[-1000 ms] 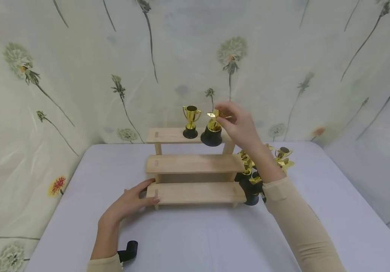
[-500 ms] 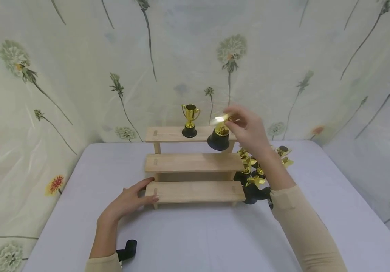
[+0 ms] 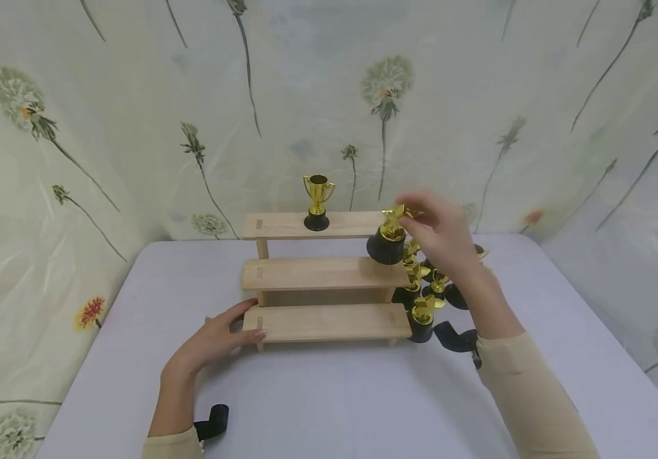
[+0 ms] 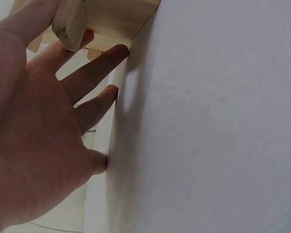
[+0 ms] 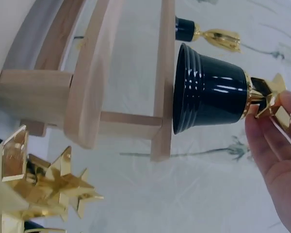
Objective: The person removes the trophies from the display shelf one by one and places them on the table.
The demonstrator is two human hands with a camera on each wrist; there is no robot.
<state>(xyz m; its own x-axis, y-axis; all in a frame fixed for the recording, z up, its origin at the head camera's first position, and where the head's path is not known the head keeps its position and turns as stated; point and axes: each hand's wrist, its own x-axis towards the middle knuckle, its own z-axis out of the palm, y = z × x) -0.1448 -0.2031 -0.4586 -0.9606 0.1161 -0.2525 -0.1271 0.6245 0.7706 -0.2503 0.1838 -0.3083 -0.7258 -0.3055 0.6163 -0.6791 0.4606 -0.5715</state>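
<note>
My right hand point(image 3: 442, 236) pinches a star trophy point(image 3: 387, 245) by its gold top. The trophy hangs tilted near the right end of the three-step wooden stand point(image 3: 329, 323); in the right wrist view its wide black base point(image 5: 213, 92) faces the stand. My left hand point(image 3: 214, 339) holds the left end of the lowest step, thumb over the front and index finger behind. Its other fingers point(image 4: 97, 73) spread straight down to the table in the left wrist view. A gold cup trophy point(image 3: 317, 204) with two handles stands upright on the top step.
Several gold star and cup trophies point(image 3: 421, 319) with black bases cluster on the white table point(image 3: 329, 395), right of the stand and partly behind my right arm. A flower-printed curtain point(image 3: 283, 95) hangs behind. Black wrist-worn pieces point(image 3: 214, 422) show at both sleeves.
My right hand has carried the star trophy rightward and lower, from in front of the top step to the stand's right end. My left hand keeps its place on the lowest step.
</note>
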